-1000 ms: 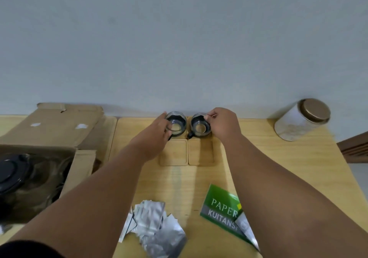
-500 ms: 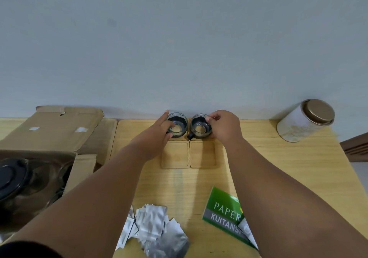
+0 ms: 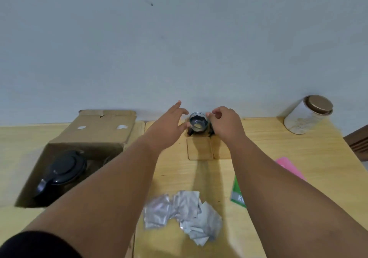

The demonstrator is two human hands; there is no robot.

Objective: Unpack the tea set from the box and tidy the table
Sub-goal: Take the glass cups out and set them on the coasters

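Note:
One small glass cup (image 3: 197,122) with a dark handle stands at the back of the wooden table (image 3: 258,138), behind two square wooden coasters (image 3: 200,148). My left hand (image 3: 168,123) hovers just left of the cup, fingers spread and off it. My right hand (image 3: 226,124) is curled at the cup's right side, with fingertips on its rim, and it covers the spot where the second cup stood. The open cardboard box (image 3: 99,126) at the left holds a teapot with a black lid (image 3: 64,168).
A heap of silver foil packets (image 3: 183,212) lies on the near table. A green booklet (image 3: 238,196) and a pink sheet (image 3: 290,168) show beside my right forearm. A white canister with a brown lid (image 3: 307,116) stands at the back right, by the wall.
My left hand has let go of the left cup and spread open. Only one cup shows now; my right hand covers the other's place. The view has shifted, showing more of the box.

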